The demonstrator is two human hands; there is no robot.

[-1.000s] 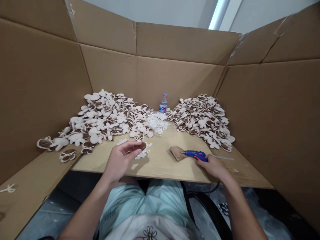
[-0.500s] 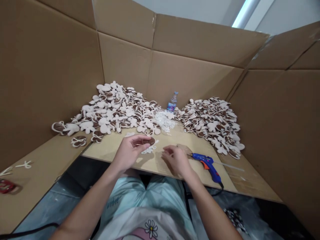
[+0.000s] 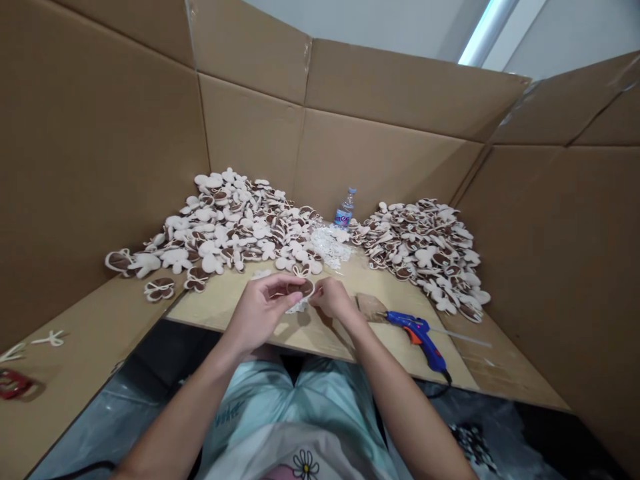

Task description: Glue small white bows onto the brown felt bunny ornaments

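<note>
Brown piece [image 3: 302, 289] between both hands [image 3: 257, 308] [image 3: 332, 298]

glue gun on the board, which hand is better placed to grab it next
Probably the right hand: it is nearer the blue glue gun, which lies on that side, while the left hand, farther off, pinches the brown, pale-edged piece.
</note>
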